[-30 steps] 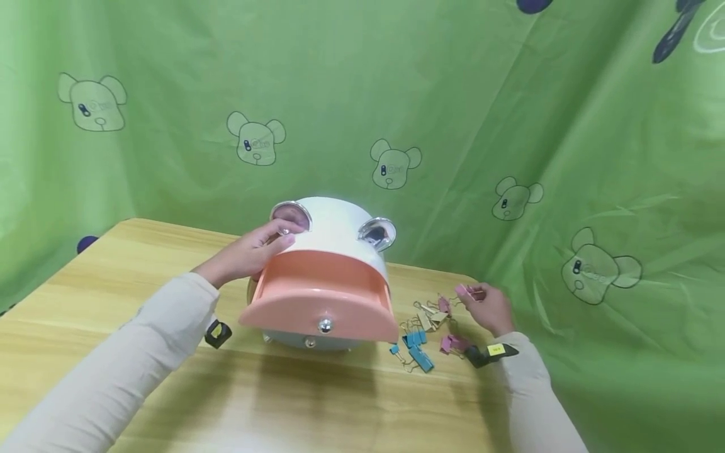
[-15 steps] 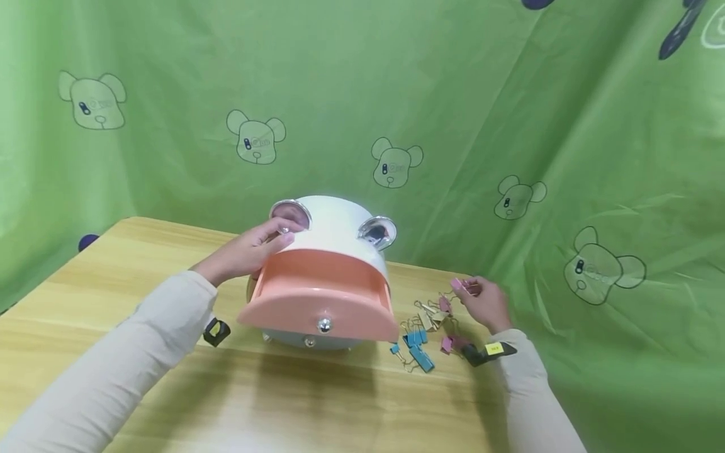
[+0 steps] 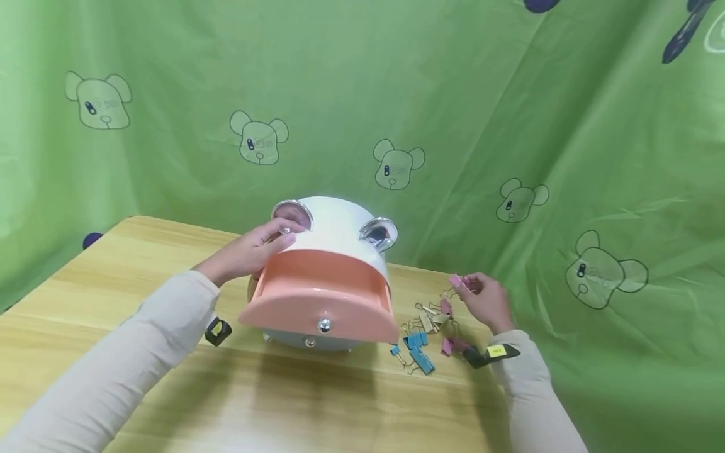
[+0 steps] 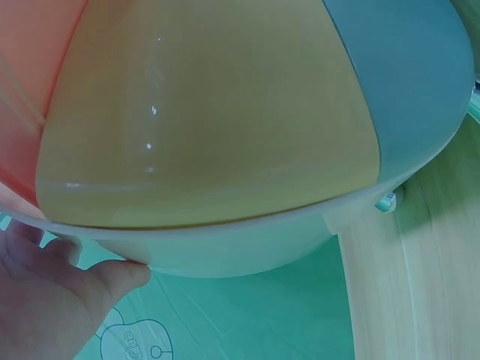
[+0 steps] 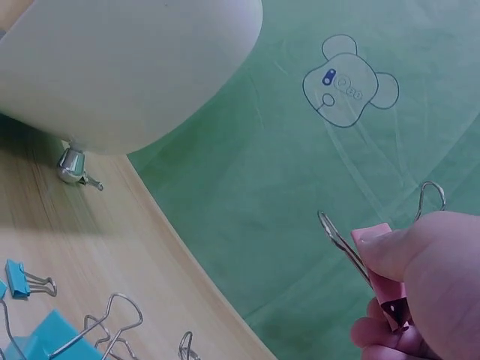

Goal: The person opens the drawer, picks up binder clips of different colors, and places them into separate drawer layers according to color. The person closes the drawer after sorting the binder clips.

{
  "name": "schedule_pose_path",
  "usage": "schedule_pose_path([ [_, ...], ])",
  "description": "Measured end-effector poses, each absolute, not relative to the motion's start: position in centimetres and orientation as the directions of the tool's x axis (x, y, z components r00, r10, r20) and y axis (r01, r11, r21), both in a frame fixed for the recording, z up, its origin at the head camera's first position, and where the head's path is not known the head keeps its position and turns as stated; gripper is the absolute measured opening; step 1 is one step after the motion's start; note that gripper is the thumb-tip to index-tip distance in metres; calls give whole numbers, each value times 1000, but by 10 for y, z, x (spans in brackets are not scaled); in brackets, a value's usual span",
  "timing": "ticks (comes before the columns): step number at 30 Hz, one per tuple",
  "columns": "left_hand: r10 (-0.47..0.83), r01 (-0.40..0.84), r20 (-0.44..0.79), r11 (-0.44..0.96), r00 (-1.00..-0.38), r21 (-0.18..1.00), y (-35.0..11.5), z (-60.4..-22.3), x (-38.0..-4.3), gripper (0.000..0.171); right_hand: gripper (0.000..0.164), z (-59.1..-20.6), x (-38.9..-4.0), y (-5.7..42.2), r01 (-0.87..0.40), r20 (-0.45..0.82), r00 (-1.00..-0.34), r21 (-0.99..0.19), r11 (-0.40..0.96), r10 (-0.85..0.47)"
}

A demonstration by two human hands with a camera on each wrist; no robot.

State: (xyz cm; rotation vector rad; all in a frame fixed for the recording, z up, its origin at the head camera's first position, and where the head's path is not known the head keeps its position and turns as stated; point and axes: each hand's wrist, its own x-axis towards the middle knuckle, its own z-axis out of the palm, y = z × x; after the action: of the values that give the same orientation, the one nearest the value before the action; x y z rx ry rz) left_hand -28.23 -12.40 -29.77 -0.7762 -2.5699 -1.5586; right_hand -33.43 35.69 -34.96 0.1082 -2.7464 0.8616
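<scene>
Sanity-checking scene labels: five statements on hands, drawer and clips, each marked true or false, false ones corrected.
1. The right hand pinches a pink binder clip. True.
2. The coral drawer stands pulled out. True.
3. The right hand is inside the coral drawer. False: it is apart from it, off to the right.
4. The left hand touches the white housing. True.
5. Every visible clip is in the drawer. False: blue clips lie on the table.

Glare whitens the pale wooden bench (image 3: 243, 406), soft shadows fronting the rounded white plastic cabinet (image 3: 337, 220); wrist views dimmer.
</scene>
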Motion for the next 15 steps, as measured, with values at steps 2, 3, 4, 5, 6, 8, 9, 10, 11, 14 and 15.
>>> schedule_pose_path([
  [2,395,427,279,363,-876,828,-124,-298,-282,40,60,-349,-334,355,-154,275,-961,-549,821,4],
  [3,395,428,279,364,-875,827,-124,-298,-282,40,59,-348,-334,355,-158,279,-960,-546,823,1],
  [4,396,429,279,365,-875,827,-124,-298,-282,40,59,-347,-333,354,-160,281,-960,-543,824,-1],
  [5,396,432,282,366,-874,824,-125,-298,-282,40,60,-347,-333,353,-163,283,-959,-540,826,-5],
  [6,396,434,284,367,-873,823,-125,-298,-283,39,61,-346,-332,353,-162,284,-959,-538,827,-4],
  [8,399,436,286,364,-871,823,-125,-298,-284,39,63,-344,-331,350,-164,284,-959,-533,830,-7],
  [9,400,435,284,363,-871,824,-125,-298,-284,39,63,-343,-330,349,-164,283,-959,-533,830,-8],
  [10,401,430,280,359,-872,828,-125,-298,-284,39,63,-343,-329,348,-164,281,-960,-534,830,-8],
  [11,402,424,274,351,-874,835,-126,-298,-284,39,62,-342,-328,347,-165,282,-959,-534,829,-10],
  [14,403,407,262,336,-877,849,-126,-297,-283,39,57,-339,-326,343,-170,284,-959,-538,826,-13],
  [15,402,405,260,334,-878,851,-126,-297,-283,39,56,-338,-326,342,-174,287,-958,-536,826,-16],
])
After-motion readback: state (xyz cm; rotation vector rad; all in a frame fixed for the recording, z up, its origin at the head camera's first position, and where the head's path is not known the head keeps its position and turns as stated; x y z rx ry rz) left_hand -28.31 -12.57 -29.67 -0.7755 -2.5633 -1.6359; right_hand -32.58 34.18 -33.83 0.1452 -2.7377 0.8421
